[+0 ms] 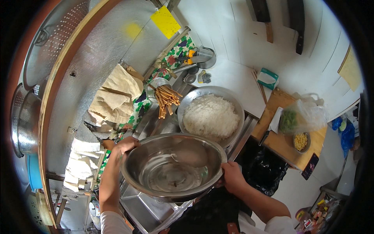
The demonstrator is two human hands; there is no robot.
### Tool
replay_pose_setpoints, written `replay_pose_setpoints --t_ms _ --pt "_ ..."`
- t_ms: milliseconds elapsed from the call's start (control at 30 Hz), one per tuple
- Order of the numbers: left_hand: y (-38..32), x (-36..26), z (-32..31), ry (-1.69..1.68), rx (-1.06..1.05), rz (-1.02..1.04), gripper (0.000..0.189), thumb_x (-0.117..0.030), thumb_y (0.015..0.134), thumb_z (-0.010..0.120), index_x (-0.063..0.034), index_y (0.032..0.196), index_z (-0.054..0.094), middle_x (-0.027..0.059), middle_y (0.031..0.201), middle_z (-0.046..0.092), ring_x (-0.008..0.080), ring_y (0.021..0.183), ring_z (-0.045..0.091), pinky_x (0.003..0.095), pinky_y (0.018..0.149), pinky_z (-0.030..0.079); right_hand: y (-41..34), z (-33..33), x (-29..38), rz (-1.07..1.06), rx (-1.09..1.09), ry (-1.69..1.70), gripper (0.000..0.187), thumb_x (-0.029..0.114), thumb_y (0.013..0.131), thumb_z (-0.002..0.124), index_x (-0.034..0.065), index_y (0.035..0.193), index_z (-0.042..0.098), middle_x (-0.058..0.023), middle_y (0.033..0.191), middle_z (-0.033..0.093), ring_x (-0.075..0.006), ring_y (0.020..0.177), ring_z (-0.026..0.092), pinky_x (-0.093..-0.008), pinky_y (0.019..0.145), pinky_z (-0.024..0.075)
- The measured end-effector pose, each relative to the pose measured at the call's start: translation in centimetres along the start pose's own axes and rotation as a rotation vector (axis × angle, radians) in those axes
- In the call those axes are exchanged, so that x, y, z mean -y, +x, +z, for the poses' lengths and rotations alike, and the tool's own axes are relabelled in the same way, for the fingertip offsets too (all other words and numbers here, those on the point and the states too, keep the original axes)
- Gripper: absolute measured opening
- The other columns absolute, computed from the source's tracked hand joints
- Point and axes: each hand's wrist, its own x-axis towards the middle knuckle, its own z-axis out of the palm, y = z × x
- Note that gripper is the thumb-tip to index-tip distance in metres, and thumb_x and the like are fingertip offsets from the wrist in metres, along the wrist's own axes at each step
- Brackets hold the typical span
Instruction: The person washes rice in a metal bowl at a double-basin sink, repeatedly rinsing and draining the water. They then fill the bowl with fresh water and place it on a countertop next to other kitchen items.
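A large stainless steel basin [172,166] is held up in front of me, level with the counter's front part, and its inside shows only shine and a small dark spot. My left hand [127,144] grips its rim at the left, and my right hand [233,175] grips the rim at the right. Just beyond it, a wide metal bowl [240,111] holds a mound of white cooked rice [210,117]; the near edge of that bowl is partly hidden by the basin. Left of the rice, wooden chopsticks [166,98] stand fanned out in a clear container [150,93].
At right, a wooden board [266,117] bears a cleaver [274,121], bagged greens [289,120] and a bowl of corn kernels [301,142]. A black-lined bin [260,163] stands below. Cloths [117,93] hang at left; knives [295,26] hang on the wall.
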Motion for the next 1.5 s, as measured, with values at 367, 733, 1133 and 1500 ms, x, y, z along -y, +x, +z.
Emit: replay_pose_setpoints --t_ms 367,733,1133,1500 --pt "-0.4 -5.9 -2.1 -0.665 0.146 -0.003 0.037 -0.007 0.094 0.058 -0.0022 0.13 0.067 0.0152 0.113 0.073 0.0188 0.096 0.069 0.0293 0.088 0.055 -0.8 -0.4 5.2 0.243 -0.017 0.32 0.025 0.011 0.096 0.041 -0.009 0.105 0.052 -0.0194 0.08 0.059 -0.0272 0.056 0.054 -0.0445 0.056 0.0474" --pt "-13.5 -15.9 0.0 -0.115 -0.659 0.804 0.073 -0.063 0.102 0.035 0.0002 0.095 0.071 0.0143 0.096 0.072 0.0279 0.095 0.068 0.0455 0.096 0.048 -0.3 -1.3 6.8 0.332 -0.018 0.378 0.026 0.013 0.098 0.039 -0.0081 0.105 0.052 -0.0203 0.081 0.061 -0.0277 0.055 0.055 -0.0462 0.058 0.0485" --pt "-11.7 -20.9 0.0 -0.05 -0.893 1.013 0.059 -0.029 0.103 0.036 -0.0086 0.049 0.046 0.0026 0.046 0.044 0.0215 0.042 0.044 0.0348 0.051 0.035 1.7 -7.2 14.2 -0.019 0.033 -1.079 0.058 0.044 0.099 0.059 -0.0024 0.067 0.069 -0.012 0.056 0.064 -0.0249 0.049 0.064 -0.0371 0.051 0.0526" --pt "-10.6 -24.4 -1.9 -0.038 -0.798 1.121 0.048 -0.019 0.098 0.038 -0.0113 0.051 0.043 0.0007 0.046 0.042 0.0199 0.04 0.043 0.0349 0.047 0.035 19.2 1.8 6.1 -0.267 1.622 -1.72 0.058 0.036 0.102 0.051 0.0049 0.15 0.041 -0.018 0.153 0.044 -0.0385 0.131 0.051 -0.0459 0.11 0.0409"
